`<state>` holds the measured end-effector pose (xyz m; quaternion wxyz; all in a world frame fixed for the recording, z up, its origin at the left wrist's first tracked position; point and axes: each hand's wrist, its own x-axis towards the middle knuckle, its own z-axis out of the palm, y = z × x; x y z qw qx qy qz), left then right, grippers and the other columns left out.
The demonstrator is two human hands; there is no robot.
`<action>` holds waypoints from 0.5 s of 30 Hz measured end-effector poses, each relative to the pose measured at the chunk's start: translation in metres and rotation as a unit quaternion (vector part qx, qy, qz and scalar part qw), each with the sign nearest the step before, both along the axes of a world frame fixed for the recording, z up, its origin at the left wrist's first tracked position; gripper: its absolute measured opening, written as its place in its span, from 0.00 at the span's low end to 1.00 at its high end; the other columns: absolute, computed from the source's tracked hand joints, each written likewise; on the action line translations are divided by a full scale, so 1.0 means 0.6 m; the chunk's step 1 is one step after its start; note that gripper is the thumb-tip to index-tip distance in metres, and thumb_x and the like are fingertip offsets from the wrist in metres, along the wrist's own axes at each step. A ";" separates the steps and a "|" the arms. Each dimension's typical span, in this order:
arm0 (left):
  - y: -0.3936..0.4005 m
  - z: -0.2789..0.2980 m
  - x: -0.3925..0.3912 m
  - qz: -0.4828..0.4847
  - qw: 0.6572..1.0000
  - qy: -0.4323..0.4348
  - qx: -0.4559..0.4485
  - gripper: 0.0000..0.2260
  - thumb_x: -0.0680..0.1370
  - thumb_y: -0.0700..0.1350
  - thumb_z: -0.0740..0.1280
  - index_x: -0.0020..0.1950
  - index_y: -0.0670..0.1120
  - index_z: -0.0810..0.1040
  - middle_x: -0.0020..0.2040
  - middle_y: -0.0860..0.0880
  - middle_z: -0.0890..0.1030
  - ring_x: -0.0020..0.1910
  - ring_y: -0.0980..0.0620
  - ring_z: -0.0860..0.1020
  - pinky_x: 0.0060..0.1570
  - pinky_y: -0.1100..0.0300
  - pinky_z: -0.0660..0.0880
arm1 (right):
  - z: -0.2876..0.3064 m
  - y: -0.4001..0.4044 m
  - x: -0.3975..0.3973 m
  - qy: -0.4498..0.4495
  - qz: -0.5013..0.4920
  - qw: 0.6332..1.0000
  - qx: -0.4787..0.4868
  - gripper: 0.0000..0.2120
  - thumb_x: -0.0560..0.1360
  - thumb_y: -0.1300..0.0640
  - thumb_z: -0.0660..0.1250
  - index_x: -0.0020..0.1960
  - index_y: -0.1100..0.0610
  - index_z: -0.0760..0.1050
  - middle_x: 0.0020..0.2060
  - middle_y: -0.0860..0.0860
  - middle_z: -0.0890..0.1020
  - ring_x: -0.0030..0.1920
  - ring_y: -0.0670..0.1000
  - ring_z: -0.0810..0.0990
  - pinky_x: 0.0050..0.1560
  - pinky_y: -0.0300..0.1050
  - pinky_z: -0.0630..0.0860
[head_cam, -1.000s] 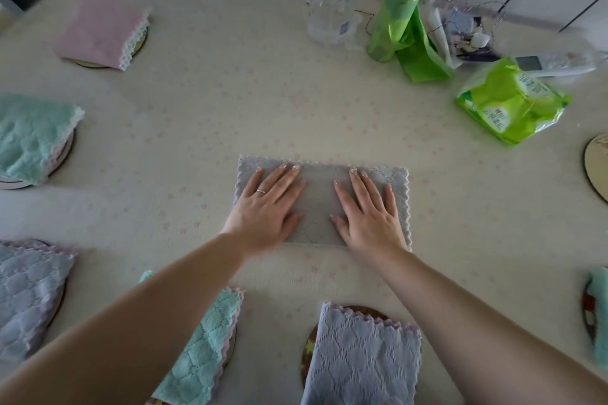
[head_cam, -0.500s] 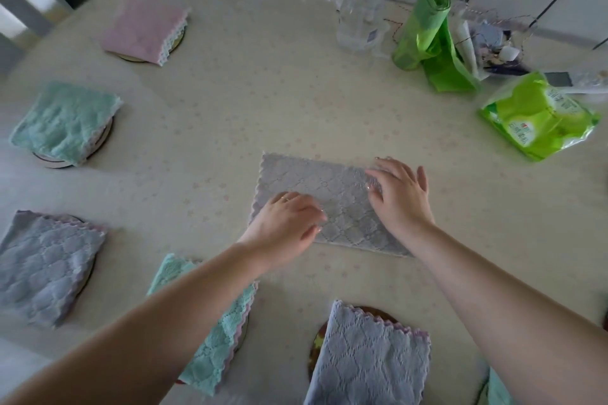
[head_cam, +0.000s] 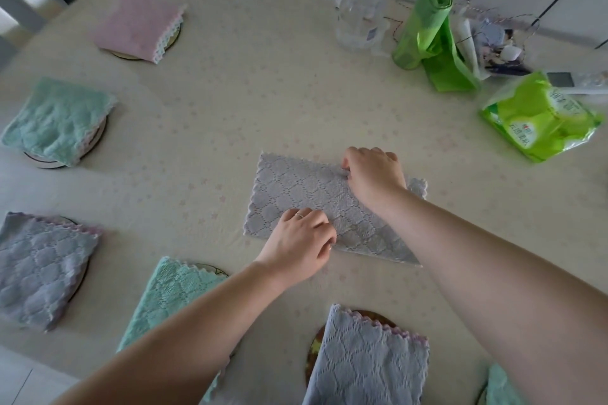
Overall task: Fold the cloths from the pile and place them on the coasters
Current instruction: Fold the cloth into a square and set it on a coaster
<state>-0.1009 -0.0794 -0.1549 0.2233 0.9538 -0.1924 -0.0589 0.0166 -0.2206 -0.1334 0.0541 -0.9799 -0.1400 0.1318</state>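
Note:
A grey cloth (head_cam: 296,187), folded into a rectangle, lies flat in the middle of the table. My left hand (head_cam: 301,242) pinches its near edge around the middle. My right hand (head_cam: 373,174) pinches its far edge, with the fingers curled on the fabric. Folded cloths sit on round coasters around it: a pink cloth (head_cam: 138,25), a green cloth (head_cam: 59,120), a grey cloth (head_cam: 39,268), another green cloth (head_cam: 167,302) and a blue-grey cloth (head_cam: 365,362) on a dark coaster (head_cam: 365,316).
At the back right stand a clear pump bottle (head_cam: 360,13), a roll of green bags (head_cam: 424,23), a wire basket of small items (head_cam: 493,43) and a green packet (head_cam: 536,115). The table's left edge (head_cam: 19,355) curves near me. A green cloth corner (head_cam: 500,388) shows bottom right.
Both hands went from lying flat on the grey cloth to pinching its edges: left on the near edge, right on the far edge. The view has swung to the left.

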 end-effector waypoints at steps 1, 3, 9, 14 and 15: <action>0.004 0.002 0.002 -0.002 1.000 0.001 0.005 0.03 0.69 0.43 0.70 0.40 0.52 0.79 0.40 0.54 0.77 0.42 0.51 0.77 0.45 0.52 0.75 | 0.000 -0.003 0.000 0.000 -0.002 1.000 0.005 0.12 0.73 0.64 0.61 0.56 0.55 0.71 0.50 0.51 0.79 0.52 0.54 0.75 0.56 0.51 0.68; 0.020 0.008 0.009 -0.001 1.000 0.000 0.022 0.03 0.70 0.43 0.70 0.41 0.51 0.79 0.42 0.54 0.78 0.43 0.51 0.78 0.49 0.52 0.75 | 0.001 -0.016 0.001 0.009 -0.022 0.999 0.028 0.10 0.74 0.61 0.63 0.55 0.55 0.71 0.48 0.51 0.79 0.50 0.54 0.76 0.54 0.50 0.68; 0.085 0.027 0.074 0.050 0.993 0.013 0.104 0.06 0.77 0.47 0.63 0.52 0.53 0.78 0.53 0.54 0.77 0.56 0.52 0.73 0.64 0.54 0.62 | 0.006 -0.054 -0.015 0.068 -0.146 0.979 0.123 0.06 0.72 0.60 0.65 0.45 0.52 0.68 0.42 0.49 0.77 0.42 0.53 0.76 0.40 0.45 0.71; 0.098 0.036 0.148 0.065 0.987 0.029 0.143 0.11 0.75 0.42 0.63 0.52 0.55 0.79 0.52 0.51 0.76 0.57 0.48 0.71 0.61 0.53 0.62 | -0.001 -0.052 -0.047 0.107 -0.213 0.950 0.202 0.06 0.70 0.61 0.63 0.40 0.52 0.68 0.34 0.46 0.74 0.40 0.54 0.75 0.37 0.43 0.69; 0.098 0.036 0.152 0.064 0.987 0.033 0.141 0.11 0.75 0.42 0.63 0.53 0.54 0.79 0.52 0.51 0.76 0.58 0.48 0.71 0.61 0.52 0.62 | -0.002 -0.052 -0.052 0.109 -0.223 0.945 0.213 0.06 0.71 0.61 0.64 0.40 0.52 0.69 0.35 0.46 0.74 0.39 0.53 0.74 0.37 0.43 0.68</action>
